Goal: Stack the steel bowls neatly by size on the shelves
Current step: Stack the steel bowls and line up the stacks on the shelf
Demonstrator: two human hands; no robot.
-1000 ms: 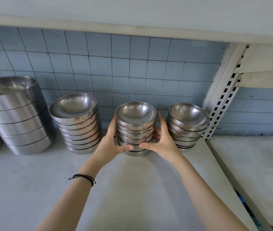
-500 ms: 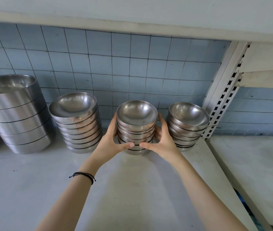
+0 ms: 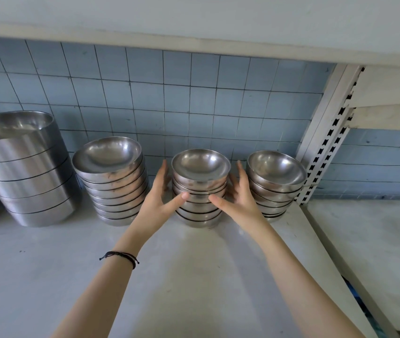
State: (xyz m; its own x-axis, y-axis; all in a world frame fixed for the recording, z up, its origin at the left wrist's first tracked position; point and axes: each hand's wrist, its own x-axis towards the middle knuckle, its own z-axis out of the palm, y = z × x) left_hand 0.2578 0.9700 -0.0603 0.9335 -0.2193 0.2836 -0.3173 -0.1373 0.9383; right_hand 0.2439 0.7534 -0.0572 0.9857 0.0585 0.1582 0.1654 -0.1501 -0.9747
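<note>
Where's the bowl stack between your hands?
Head view, centre: the bowl stack sits on the shelf, between the wider stack on its left and the matching stack beside the slotted upright, with the left hand and right hand flanking it.

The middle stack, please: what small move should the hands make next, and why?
Probably draw both hands back. The middle stack stands upright on the shelf, in a row with the larger stack and right stack, and the left hand and right hand only flank it, fingers straight, thumbs touching its front.
</note>
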